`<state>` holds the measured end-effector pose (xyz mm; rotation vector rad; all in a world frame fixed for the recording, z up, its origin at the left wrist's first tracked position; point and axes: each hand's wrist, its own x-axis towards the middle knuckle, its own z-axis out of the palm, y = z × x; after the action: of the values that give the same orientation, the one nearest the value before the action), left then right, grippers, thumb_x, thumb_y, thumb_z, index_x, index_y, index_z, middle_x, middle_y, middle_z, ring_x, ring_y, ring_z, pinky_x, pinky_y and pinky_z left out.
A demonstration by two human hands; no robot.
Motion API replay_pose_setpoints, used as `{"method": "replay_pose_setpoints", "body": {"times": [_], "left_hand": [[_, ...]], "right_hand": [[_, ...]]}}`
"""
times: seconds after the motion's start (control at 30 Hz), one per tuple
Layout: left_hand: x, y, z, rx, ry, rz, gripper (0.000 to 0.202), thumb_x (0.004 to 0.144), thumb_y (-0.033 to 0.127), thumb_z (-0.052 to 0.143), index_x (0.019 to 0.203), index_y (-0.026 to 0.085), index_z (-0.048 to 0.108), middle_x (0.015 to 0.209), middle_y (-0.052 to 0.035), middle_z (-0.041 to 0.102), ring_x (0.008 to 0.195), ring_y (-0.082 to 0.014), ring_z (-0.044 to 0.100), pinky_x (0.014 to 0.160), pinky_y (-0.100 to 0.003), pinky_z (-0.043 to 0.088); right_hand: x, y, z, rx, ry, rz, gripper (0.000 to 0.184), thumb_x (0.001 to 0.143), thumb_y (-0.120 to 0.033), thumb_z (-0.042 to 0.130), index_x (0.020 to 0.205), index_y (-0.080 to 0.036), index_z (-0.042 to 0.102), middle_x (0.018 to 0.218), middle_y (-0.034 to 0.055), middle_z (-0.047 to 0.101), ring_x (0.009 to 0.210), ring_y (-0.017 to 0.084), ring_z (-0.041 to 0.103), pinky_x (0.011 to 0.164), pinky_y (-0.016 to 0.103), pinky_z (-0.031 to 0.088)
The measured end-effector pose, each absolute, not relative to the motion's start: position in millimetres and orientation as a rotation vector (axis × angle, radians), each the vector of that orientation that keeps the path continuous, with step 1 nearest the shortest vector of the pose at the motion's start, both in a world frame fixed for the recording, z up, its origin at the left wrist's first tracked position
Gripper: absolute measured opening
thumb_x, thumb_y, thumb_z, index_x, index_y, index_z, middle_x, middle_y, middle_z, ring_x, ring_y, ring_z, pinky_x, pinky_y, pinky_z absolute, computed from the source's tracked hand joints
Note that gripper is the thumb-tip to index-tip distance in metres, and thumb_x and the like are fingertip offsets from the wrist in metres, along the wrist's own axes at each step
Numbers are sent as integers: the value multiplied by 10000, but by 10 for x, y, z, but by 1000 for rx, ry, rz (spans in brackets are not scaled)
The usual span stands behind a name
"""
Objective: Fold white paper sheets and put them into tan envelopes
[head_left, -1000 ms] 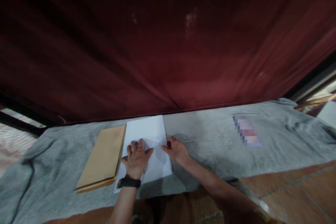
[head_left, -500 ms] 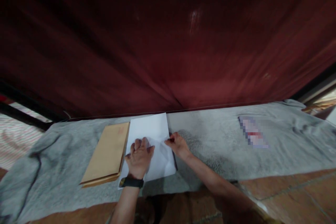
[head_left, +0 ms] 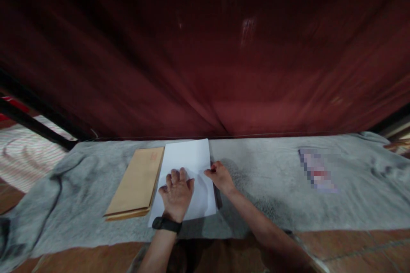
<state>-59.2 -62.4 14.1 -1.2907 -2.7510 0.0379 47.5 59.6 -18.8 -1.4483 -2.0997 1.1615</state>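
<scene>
White paper (head_left: 188, 153) lies on the grey cloth, a little left of the middle of the view. My left hand (head_left: 177, 194) rests flat on it with fingers spread, a dark watch (head_left: 167, 225) on that wrist. At the paper's right edge, my right hand (head_left: 221, 175) has thumb and forefinger pinched on the sheet's border. Below that hand a dark strip (head_left: 218, 198) shows along the same edge; what it is I cannot tell. Brown envelopes (head_left: 136, 181) lie in a small stack just left of the paper.
The grey cloth (head_left: 265, 158) covers the low surface. A blurred-out purple and white item (head_left: 317, 172) lies on its right part. Behind hangs a dark red curtain (head_left: 205, 72). Dark bars (head_left: 38, 123) stand at the left, and brown floor tiles (head_left: 361, 245) run along the front.
The view has shifted slightly, so things sit a little farther right. The paper's bulge near my right hand looks flatter. Both hands keep nearly the same place on the paper.
</scene>
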Motion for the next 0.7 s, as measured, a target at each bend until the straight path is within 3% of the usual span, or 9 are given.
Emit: {"method": "replay_pose_setpoints", "body": {"times": [0.37,0.57,0.7], "left_hand": [[-699,-654,282,-1343,-2844,-33,466,985,403,407,1380,211,564,1465,-132,548,1304,-291,530,982,-477,486],[-805,-679,340,-1315,-2788,-106,454,964,401,423,1317,189,615,1399,-150,600,1203,-321,601,1019,-507,452],[-864,-687,307,-1241,-2730,-218,504,962,419,397,1366,176,575,1459,-178,537,1267,-356,547,1031,-536,440]], "right_hand": [[465,556,-124,-1479,-2220,1022,48,882,-257,646,882,-212,664,875,37,747,837,183,698,690,246,450],[518,488,-18,-1420,-2451,623,197,971,-253,521,999,-178,701,871,137,754,772,258,724,667,324,497],[568,457,51,-1308,-2500,551,237,953,-147,475,1036,-181,694,1064,143,734,873,236,713,711,306,510]]}}
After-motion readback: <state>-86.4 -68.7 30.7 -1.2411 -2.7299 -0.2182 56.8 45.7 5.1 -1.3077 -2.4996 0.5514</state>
